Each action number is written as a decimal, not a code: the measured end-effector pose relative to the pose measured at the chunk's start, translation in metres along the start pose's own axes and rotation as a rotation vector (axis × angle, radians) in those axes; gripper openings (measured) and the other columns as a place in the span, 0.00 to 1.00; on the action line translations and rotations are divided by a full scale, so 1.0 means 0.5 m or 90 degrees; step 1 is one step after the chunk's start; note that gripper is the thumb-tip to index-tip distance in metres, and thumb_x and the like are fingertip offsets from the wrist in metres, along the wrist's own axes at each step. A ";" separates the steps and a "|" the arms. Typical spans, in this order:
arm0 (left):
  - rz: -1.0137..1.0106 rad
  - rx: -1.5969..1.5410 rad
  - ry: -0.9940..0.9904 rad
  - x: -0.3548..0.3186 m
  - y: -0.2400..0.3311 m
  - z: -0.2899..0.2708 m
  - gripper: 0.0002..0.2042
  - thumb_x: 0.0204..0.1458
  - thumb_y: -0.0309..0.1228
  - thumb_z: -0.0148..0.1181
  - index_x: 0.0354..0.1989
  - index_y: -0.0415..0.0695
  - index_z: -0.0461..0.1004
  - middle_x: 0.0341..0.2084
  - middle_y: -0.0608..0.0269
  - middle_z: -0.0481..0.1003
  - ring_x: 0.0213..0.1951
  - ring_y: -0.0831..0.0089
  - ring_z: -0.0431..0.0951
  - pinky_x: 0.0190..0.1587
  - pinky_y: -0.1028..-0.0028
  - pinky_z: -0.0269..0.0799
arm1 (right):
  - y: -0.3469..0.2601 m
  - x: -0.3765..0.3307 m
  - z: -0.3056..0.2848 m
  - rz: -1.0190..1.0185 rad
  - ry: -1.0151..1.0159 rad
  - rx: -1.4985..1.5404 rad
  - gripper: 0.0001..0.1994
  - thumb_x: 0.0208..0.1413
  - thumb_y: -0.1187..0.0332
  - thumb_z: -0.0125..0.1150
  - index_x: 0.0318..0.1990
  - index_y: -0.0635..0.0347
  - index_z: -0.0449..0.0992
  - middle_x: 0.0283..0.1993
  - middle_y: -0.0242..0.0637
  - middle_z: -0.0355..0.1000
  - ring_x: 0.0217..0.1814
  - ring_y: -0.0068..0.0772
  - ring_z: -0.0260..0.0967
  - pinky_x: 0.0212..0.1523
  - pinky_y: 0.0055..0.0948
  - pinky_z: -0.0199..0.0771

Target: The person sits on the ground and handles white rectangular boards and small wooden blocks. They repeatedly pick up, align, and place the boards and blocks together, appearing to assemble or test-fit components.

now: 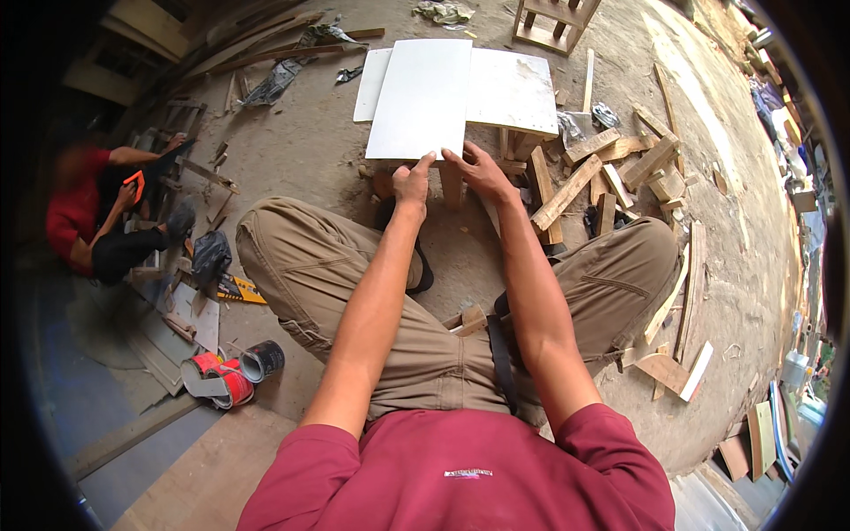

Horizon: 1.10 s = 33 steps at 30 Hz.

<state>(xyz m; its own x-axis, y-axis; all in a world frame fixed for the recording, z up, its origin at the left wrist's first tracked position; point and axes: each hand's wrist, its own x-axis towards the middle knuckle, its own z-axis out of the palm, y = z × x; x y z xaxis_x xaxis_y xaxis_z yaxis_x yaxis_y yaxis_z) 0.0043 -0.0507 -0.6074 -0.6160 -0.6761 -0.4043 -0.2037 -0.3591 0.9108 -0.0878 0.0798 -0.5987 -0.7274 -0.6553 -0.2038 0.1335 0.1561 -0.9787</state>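
Observation:
A white rectangular board (421, 93) lies in front of me across a second white board (513, 88), both resting on a low wooden support. My left hand (413, 183) pinches the near edge of the top board with its fingertips. My right hand (482, 173) touches the same near edge just to the right, fingers spread on the board's underside and rim. I sit with my knees apart in tan trousers, arms reaching forward between them.
Several wood offcuts (611, 173) are piled to the right. A wooden stool frame (551, 22) stands at the far end. Two red and black cans (232, 372) lie at the lower left. A person in red (97, 208) crouches at the left holding an orange tool.

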 end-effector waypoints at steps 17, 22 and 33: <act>-0.061 0.019 -0.018 -0.048 0.012 -0.043 0.15 0.44 0.41 0.70 0.19 0.53 0.66 0.14 0.76 0.59 0.16 0.82 0.58 0.20 0.76 0.52 | 0.027 -0.056 0.052 -0.021 0.020 0.120 0.31 0.58 0.50 0.65 0.60 0.65 0.69 0.55 0.41 0.72 0.56 0.31 0.68 0.56 0.30 0.67; -0.043 0.015 -0.020 -0.050 0.019 -0.024 0.14 0.45 0.39 0.69 0.19 0.54 0.66 0.12 0.79 0.58 0.15 0.83 0.56 0.19 0.75 0.51 | 0.097 -0.032 0.041 -0.014 0.094 0.048 0.35 0.57 0.44 0.62 0.60 0.68 0.68 0.59 0.50 0.69 0.60 0.38 0.66 0.61 0.34 0.64; -0.037 0.047 -0.066 -0.015 0.013 -0.064 0.14 0.45 0.40 0.68 0.19 0.54 0.67 0.12 0.78 0.59 0.14 0.83 0.55 0.18 0.76 0.50 | 0.108 -0.034 0.038 -0.144 0.003 -0.036 0.32 0.47 0.70 0.67 0.62 0.64 0.66 0.57 0.47 0.71 0.58 0.40 0.69 0.57 0.35 0.69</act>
<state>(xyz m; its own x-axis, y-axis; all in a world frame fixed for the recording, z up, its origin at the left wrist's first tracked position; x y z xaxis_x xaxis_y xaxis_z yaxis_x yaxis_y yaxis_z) 0.0321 -0.0686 -0.6009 -0.6765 -0.5835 -0.4493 -0.2950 -0.3444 0.8913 -0.0553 0.0854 -0.6484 -0.7372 -0.6753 0.0201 -0.0710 0.0479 -0.9963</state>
